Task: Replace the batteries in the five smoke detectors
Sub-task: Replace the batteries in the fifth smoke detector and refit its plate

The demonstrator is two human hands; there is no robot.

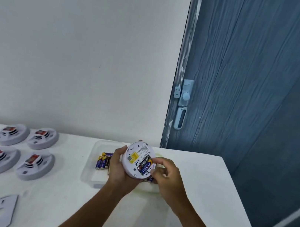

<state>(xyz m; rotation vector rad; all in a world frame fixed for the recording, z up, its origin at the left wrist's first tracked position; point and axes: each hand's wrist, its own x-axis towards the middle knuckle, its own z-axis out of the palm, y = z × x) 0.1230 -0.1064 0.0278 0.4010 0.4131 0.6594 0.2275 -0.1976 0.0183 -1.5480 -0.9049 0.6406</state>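
Gripping a round white smoke detector (136, 161) in the left hand (117, 168) at lower centre of the frame, thumb curled over its left rim, back side tilted up toward the camera; showing a yellow sticker (132, 156) on that back and batteries (144, 166) lying in the open compartment at its right. Reaching in from the right with the right hand (167, 176), fingers curled, thumb and fingertips (153, 171) touching the detector's right rim beside the compartment, and pinching what looks like a blue battery (150, 179) just below, though partly hidden. Lying under both hands, a clear plastic tray (91, 165) holding several blue and gold spare batteries (103, 161) along its left part. Sitting at lower left of the frame on the white table (192, 187), four more smoke detectors (18, 150) in two rows of two, each with an orange-red patch on top. Resting near the bottom left edge, a flat white mounting plate (1, 210) with a round cut-out. Filling the upper right, a blue door (257, 80) with a pale latch (184, 97)
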